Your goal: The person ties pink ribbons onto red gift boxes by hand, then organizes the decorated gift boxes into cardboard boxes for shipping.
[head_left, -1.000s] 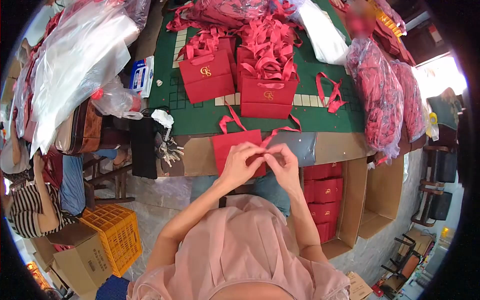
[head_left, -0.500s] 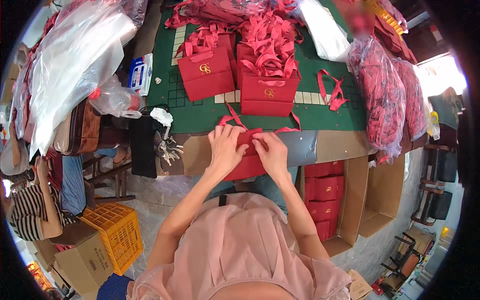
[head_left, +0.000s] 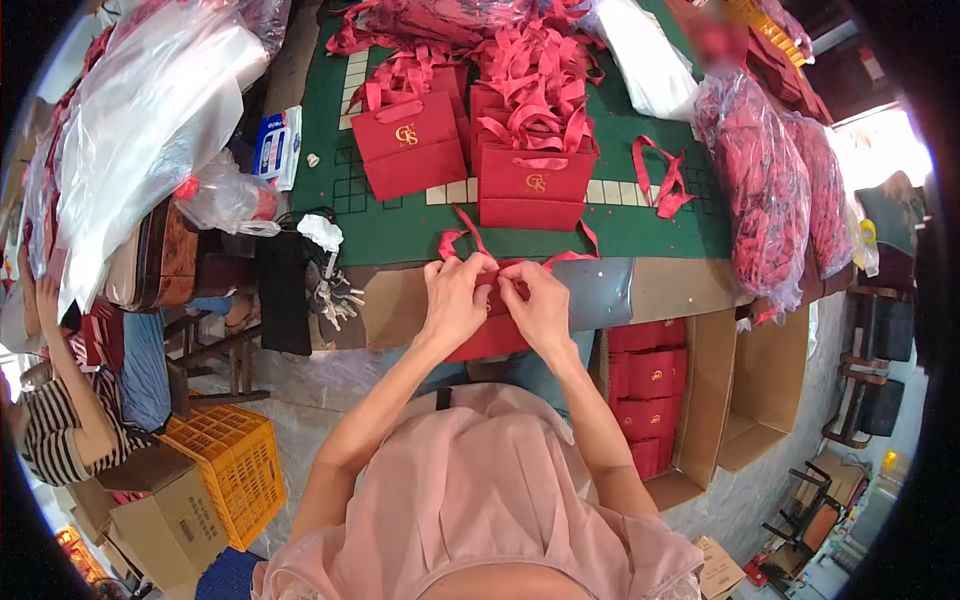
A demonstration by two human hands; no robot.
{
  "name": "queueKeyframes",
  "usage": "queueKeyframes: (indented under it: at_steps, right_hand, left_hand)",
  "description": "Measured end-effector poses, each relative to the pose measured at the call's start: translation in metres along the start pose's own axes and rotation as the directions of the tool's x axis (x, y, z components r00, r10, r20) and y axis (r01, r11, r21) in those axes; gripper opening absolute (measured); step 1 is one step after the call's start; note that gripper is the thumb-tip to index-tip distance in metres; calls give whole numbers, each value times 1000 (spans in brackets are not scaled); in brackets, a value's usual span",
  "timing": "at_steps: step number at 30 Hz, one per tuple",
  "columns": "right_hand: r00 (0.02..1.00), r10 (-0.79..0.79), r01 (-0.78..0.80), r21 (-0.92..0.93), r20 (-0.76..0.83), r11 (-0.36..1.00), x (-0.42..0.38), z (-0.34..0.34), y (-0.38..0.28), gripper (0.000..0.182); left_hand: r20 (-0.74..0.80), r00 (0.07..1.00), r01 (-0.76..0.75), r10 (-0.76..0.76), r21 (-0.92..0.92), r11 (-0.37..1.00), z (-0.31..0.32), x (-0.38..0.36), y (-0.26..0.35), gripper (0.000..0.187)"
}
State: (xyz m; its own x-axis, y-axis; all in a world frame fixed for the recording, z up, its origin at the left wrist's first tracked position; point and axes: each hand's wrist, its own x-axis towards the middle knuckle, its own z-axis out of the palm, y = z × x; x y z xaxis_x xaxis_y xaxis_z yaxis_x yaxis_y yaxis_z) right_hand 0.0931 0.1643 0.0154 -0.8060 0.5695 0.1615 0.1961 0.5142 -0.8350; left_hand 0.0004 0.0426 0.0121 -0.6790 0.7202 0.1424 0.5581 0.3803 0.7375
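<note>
A red paper gift bag [head_left: 492, 341] lies at the table's near edge, in front of my body. My left hand [head_left: 456, 300] is closed on its upper left part, thumb and fingers pinched together. Close beside it, my right hand [head_left: 537, 303] pinches at the bag's top edge; the fingers cover the exact spot. Red ribbon [head_left: 466, 232] loops out beyond my left hand, and another ribbon end [head_left: 590, 243] shows past the right. Farther back stand finished-looking red bags [head_left: 537, 185] with gold letters and ribbon handles, with another bag [head_left: 408, 145] leaning to their left.
Loose ribbon [head_left: 665, 178] lies on the green table mat [head_left: 640, 232]. Plastic-wrapped red bundles [head_left: 757, 190] sit at the right. Below the edge, a carton [head_left: 697, 430] holds red bags. Keys [head_left: 338, 297] hang at the left edge. Another person's arm [head_left: 78, 385] is at far left.
My fingers have shifted slightly at the bag's top edge, the right hand curling into a tighter pinch. At far left, the other person's arm has moved up and leftward.
</note>
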Motion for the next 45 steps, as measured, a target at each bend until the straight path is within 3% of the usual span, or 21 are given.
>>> queueKeyframes:
  at_steps: [4,8,12,14,16,19,20,22,25,26,29,30,32,34,36,38,39,42,44,45]
  right_hand:
    - [996,87,-87,64,3,994,1,-1,-2,15]
    - [996,59,-55,63,-60,997,1,-3,2,20]
    - [994,91,-95,57,66,994,9,-24,2,18]
    - [964,146,-166,75,220,983,15,-32,15,16]
    - [953,167,-192,77,253,978,20,-38,21,15]
    - [862,161,-213,55,481,975,29,-47,22,16]
    - [863,162,-213,55,479,975,32,-49,25,16]
    - [753,138,-339,199,643,920,38,-50,35,16]
    - [729,173,-434,252,662,865,43,-42,46,16]
    - [731,170,-431,254,661,866,42,-40,48,16]
    - [856,295,-441,303,424,845,28,-25,37,17]
    - [857,295,-440,302,424,845,26,-18,41,17]
    - [899,338,-426,379,278,821,20,-8,49,19]
    - [904,405,-428,283,138,858,30,-16,45,21]
    - [900,412,-437,315,145,842,34,-20,47,22]
    - [958,285,-273,247,-15,930,31,-27,44,23]
    - [956,284,-294,239,75,925,31,-39,37,23]
    - [981,-78,85,-31,176,996,19,-62,26,20]
    - [939,-89,141,-137,331,980,11,-73,22,18]
    - [945,-116,151,-93,306,984,7,-73,20,16]
  left_hand:
    - [-4,1000,0,0,19,1000,-2,0,6,29]
    - [67,997,-41,38,47,998,-5,0,0,29]
    - [79,994,-79,79,4,997,-12,1,2,29]
    - [112,991,-77,75,16,997,-15,1,6,30]
    - [139,982,-136,125,76,988,-18,0,12,27]
    - [146,958,-271,248,167,948,-15,-1,17,25]
    - [163,941,-325,295,207,923,-14,-2,18,26]
    - [179,918,-387,353,216,896,-16,-1,22,29]
    - [189,906,-418,378,257,872,-17,1,22,25]
    - [188,906,-419,380,259,870,-18,2,23,25]
    - [134,931,-362,338,253,897,-16,6,19,21]
    - [133,932,-362,339,253,897,-17,8,17,21]
    - [109,923,-383,368,179,906,-17,10,17,16]
    - [148,916,-390,373,110,914,-20,9,26,16]
    - [95,937,-346,337,113,931,-18,12,26,17]
    - [44,972,-234,231,92,968,-19,13,25,17]
    - [22,976,-219,218,81,972,-20,14,23,18]
    - [-33,982,-183,185,61,981,-20,17,15,18]
    - [-75,988,-128,132,46,991,-19,21,14,19]
    - [-71,992,-105,108,48,993,-17,24,12,21]
